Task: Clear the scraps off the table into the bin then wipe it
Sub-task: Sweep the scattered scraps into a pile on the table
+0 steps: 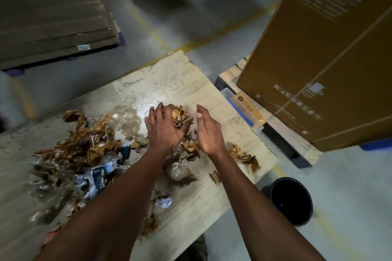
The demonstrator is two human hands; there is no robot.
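- On the bench, left hand has fingers curled round a scrap wad.
- Right hand beside it, fingers apart, empty.
- Scraps heaped left, strewn left-to-right.
- Bin on floor, near right.

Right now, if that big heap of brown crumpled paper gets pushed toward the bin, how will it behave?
The brown paper heap looks light and springy, so it would probably slide easily. It lies loose, tangled with clear plastic wrap, so bits will likely shed and trail behind. The black bin has a narrow mouth; some may miss.
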